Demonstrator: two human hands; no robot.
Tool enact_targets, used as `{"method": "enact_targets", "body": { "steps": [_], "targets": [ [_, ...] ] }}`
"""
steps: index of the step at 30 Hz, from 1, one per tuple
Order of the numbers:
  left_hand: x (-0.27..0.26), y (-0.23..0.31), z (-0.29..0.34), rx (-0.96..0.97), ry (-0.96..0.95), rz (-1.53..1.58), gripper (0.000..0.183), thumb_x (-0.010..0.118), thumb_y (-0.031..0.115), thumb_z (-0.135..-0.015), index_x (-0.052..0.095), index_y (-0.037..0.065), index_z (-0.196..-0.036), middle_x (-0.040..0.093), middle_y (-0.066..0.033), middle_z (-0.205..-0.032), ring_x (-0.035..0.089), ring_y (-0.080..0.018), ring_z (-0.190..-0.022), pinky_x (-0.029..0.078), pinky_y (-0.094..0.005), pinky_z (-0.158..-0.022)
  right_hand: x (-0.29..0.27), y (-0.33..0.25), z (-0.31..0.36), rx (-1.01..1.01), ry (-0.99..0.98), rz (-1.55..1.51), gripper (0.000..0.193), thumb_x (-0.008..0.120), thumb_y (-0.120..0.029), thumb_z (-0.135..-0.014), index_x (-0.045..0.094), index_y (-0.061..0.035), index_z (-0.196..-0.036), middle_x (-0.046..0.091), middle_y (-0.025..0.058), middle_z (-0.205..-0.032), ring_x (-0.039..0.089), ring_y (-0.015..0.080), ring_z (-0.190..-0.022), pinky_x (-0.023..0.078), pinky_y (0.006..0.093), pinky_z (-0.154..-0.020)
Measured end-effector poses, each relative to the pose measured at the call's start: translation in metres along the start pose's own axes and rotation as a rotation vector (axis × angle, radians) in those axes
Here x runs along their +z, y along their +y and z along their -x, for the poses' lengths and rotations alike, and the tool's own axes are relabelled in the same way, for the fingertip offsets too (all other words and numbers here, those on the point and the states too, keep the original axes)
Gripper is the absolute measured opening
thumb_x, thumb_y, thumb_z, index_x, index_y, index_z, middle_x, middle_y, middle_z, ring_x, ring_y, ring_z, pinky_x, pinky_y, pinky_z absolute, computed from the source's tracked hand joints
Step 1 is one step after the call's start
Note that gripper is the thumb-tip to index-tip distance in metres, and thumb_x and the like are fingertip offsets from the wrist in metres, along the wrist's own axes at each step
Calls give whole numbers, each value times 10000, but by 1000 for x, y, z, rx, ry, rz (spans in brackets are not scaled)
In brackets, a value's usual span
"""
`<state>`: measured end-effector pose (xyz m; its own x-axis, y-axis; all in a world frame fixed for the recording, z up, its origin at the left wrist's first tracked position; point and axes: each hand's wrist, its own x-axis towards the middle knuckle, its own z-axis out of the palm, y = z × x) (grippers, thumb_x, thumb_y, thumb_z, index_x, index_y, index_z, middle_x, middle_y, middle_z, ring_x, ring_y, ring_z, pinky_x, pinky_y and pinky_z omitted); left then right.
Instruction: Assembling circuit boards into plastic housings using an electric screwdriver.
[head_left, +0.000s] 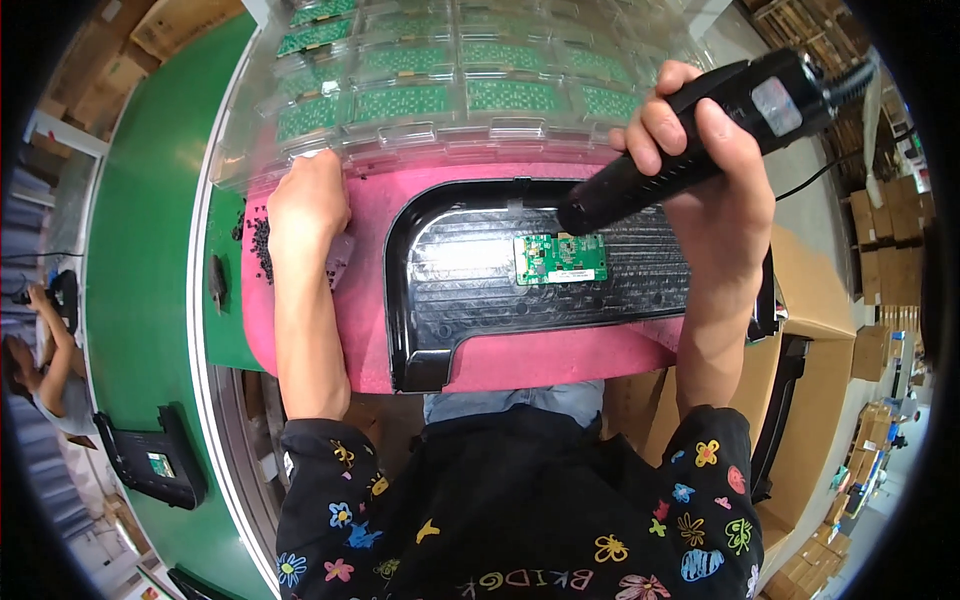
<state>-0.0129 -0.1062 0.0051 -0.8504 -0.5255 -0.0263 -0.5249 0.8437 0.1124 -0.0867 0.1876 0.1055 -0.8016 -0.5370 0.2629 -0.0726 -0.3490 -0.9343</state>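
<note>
Head view, one work station. One black plastic housing [520, 300], ribbed inside, lies open side up on one pink foam pad [300, 330], reaching almost to the pad's near edge. One small green circuit board [561, 258] sits in the housing close to its far wall. The right hand [715, 170] is closed in a full fist around one black electric screwdriver [690, 150]; the tool slants down to the left, and its tip meets the board's far edge. A cable leaves the tool's upper end toward the right. The left hand [308, 205] rests palm down at the pad's far left corner, fingers curled under; whether it holds anything cannot be told. A scatter of small black screws [261, 248] lies at the pad's left edge, too many and too small to count. One clear plastic tray [440, 90] of green boards, roughly a dozen visible, borders the pad's far edge. At far left, another person [45, 360] works beside a second black housing [150, 465] on the green surface [140, 250].
</note>
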Motion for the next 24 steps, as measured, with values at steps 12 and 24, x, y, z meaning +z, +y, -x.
{"method": "enact_targets", "body": {
  "steps": [12,24],
  "targets": [
    [-5,6,-2,20,-123,-6,149,620,0,-766,675,-2,-904,683,-218,-951,669,-378,-931,540,-466,-783,-51,38,-2,-206,-152,-535,369,509,-384,-935,546,-62,-1112,502,-33,-699,442,104,-631,388,321,-747],
    [-21,86,32,1047,-108,859,186,720,1,-781,641,0,-950,661,-109,-920,669,-266,-834,534,-348,-753,-64,33,5,-340,-338,-592,470,563,-491,-892,544,-88,-1134,515,-60,-718,485,80,-622,404,276,-686]
  ]
}}
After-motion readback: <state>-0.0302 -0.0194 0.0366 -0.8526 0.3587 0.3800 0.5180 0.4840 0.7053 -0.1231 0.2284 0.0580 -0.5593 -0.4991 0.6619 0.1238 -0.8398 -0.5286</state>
